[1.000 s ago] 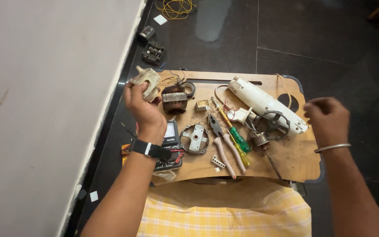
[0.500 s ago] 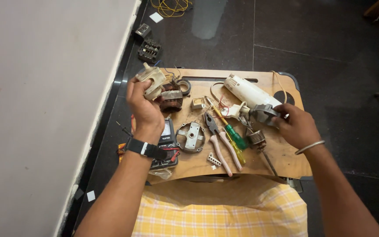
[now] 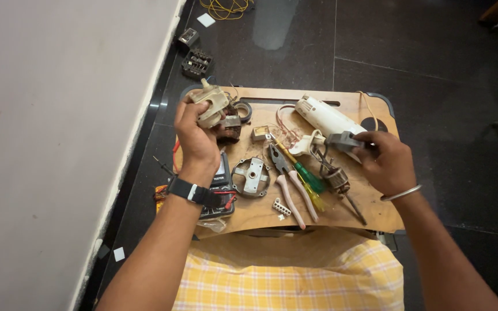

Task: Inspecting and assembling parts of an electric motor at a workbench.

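My left hand (image 3: 198,138), with a black watch on its wrist, is closed around a small beige motor part (image 3: 211,105) held above the far left of a wooden lap table (image 3: 370,207). My right hand (image 3: 386,161), with a metal bangle, grips a small grey piece (image 3: 344,140) just beside a white appliance housing (image 3: 325,117) with loose wires. Between the hands lie pliers with pale handles (image 3: 288,179), a green and yellow screwdriver (image 3: 304,175), a round metal bracket (image 3: 252,176) and a motor rotor (image 3: 335,177).
A multimeter (image 3: 220,193) lies at the table's near left edge. A white wall (image 3: 53,126) runs along the left. On the dark tiled floor beyond the table sit small black parts (image 3: 196,62) and yellow wire (image 3: 226,7). My yellow checked cloth (image 3: 289,276) covers my lap.
My right hand moved left from open air down onto the table and closed on the grey piece by the white housing. My left hand stayed raised with the beige part.
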